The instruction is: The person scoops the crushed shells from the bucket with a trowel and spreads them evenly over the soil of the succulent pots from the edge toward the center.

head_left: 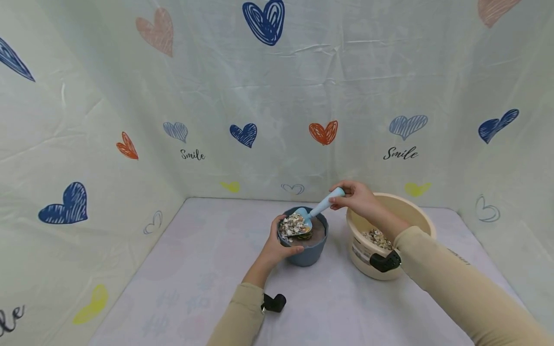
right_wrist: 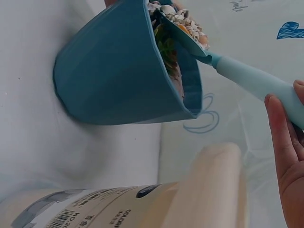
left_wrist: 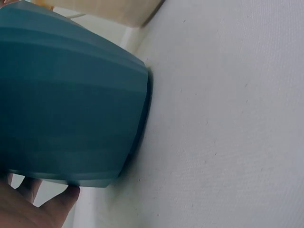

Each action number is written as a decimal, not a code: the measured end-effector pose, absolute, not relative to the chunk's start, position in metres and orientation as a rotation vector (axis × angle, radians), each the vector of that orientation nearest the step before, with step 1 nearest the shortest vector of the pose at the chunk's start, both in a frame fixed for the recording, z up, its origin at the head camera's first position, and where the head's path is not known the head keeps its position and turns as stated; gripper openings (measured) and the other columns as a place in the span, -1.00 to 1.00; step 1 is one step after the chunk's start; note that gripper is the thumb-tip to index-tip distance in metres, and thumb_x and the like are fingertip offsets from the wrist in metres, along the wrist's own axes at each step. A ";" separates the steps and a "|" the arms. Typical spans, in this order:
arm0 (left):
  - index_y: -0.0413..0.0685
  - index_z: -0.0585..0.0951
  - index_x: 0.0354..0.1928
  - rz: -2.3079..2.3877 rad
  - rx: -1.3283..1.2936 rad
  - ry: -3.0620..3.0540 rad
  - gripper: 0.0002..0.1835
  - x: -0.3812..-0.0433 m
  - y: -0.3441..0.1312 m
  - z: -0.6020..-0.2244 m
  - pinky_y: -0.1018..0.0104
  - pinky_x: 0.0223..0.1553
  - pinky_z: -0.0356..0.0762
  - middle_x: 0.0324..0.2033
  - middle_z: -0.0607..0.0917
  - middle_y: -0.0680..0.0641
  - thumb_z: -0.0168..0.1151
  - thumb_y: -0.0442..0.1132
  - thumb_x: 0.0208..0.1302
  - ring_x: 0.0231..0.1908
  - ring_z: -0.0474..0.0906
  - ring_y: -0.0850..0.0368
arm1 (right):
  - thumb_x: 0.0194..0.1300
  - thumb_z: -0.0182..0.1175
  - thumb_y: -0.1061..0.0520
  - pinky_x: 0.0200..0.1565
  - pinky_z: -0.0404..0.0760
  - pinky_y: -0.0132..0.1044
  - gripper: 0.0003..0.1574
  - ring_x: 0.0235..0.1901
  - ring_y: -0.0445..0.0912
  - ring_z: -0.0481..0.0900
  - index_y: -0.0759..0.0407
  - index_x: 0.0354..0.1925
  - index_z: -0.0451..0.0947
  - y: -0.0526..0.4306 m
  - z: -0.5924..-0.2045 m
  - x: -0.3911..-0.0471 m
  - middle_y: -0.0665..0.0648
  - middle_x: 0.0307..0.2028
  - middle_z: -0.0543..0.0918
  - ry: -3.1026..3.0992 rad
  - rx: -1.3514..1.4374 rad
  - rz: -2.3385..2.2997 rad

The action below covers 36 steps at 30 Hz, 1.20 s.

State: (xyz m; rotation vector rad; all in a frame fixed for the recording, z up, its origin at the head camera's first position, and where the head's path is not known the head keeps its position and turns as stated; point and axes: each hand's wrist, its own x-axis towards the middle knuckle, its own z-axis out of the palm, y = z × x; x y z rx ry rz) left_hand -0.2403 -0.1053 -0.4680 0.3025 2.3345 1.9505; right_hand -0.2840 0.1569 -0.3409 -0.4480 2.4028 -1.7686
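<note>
A blue-grey flower pot stands upright on the table, with a small green succulent inside it. My left hand grips the pot's left side, the thumb lying along the near rim. In my right hand is the handle of a light blue hand shovel, pinched between thumb and fingers. The shovel's scoop, heaped with small shells and pebbles, is over the left part of the pot's opening. It hides most of the plant in the head view.
A cream plastic bucket stands right of the pot, under my right forearm, with more shells and pebbles inside. A printed label shows on its wall. A white curtain with hearts hangs behind the table.
</note>
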 end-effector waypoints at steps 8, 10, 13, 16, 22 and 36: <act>0.17 0.07 0.47 1.990 0.240 2.369 0.17 -0.235 -0.100 -0.470 -0.31 0.28 0.05 0.46 0.03 -0.31 0.64 -0.06 -0.15 0.41 -0.04 -0.33 | 0.31 0.28 0.22 -0.15 0.66 -0.21 -0.53 -0.32 -0.06 0.71 0.47 0.09 0.45 0.157 -0.336 -0.284 0.24 -0.23 0.70 2.439 -0.480 -1.739; 0.18 0.07 0.47 1.997 0.229 2.376 0.18 -0.233 -0.099 -0.470 -0.31 0.28 0.05 0.46 0.01 -0.30 0.64 -0.03 -0.16 0.42 -0.05 -0.33 | 0.31 0.28 0.23 -0.15 0.66 -0.22 -0.53 -0.32 -0.07 0.71 0.47 0.09 0.45 0.157 -0.335 -0.284 0.24 -0.23 0.70 2.440 -0.484 -1.744; 0.18 0.06 0.47 2.009 0.231 2.382 0.18 -0.231 -0.097 -0.469 -0.30 0.28 0.05 0.47 0.01 -0.28 0.63 -0.02 -0.15 0.42 -0.05 -0.31 | 0.31 0.28 0.25 -0.18 0.66 -0.23 -0.55 -0.32 -0.08 0.71 0.47 0.09 0.45 0.156 -0.335 -0.284 0.24 -0.24 0.69 2.439 -0.506 -1.757; 0.17 0.04 0.48 2.028 0.232 2.375 0.18 -0.229 -0.095 -0.469 -0.27 0.30 0.04 0.46 0.02 -0.26 0.62 -0.03 -0.13 0.42 -0.04 -0.27 | 0.30 0.28 0.26 -0.19 0.67 -0.21 -0.56 -0.33 -0.07 0.71 0.47 0.08 0.46 0.155 -0.335 -0.283 0.26 -0.24 0.68 2.440 -0.532 -1.767; 0.05 -0.01 0.49 2.058 0.225 2.367 0.19 -0.221 -0.091 -0.463 -0.27 0.29 0.06 0.44 0.04 -0.33 0.60 -0.13 -0.09 0.41 -0.01 -0.30 | 0.29 0.29 0.26 -0.21 0.67 -0.21 -0.56 -0.32 -0.04 0.71 0.45 0.08 0.48 0.152 -0.335 -0.281 0.29 -0.24 0.67 2.449 -0.562 -1.764; 0.11 0.06 0.47 2.115 0.090 2.464 0.15 -0.216 -0.077 -0.472 -0.24 0.28 0.12 0.42 0.12 -0.27 0.61 -0.17 -0.12 0.39 0.05 -0.25 | 0.30 0.27 0.28 -0.22 0.67 -0.22 -0.56 -0.32 -0.05 0.70 0.44 0.10 0.47 0.152 -0.330 -0.281 0.29 -0.23 0.66 2.470 -0.570 -1.761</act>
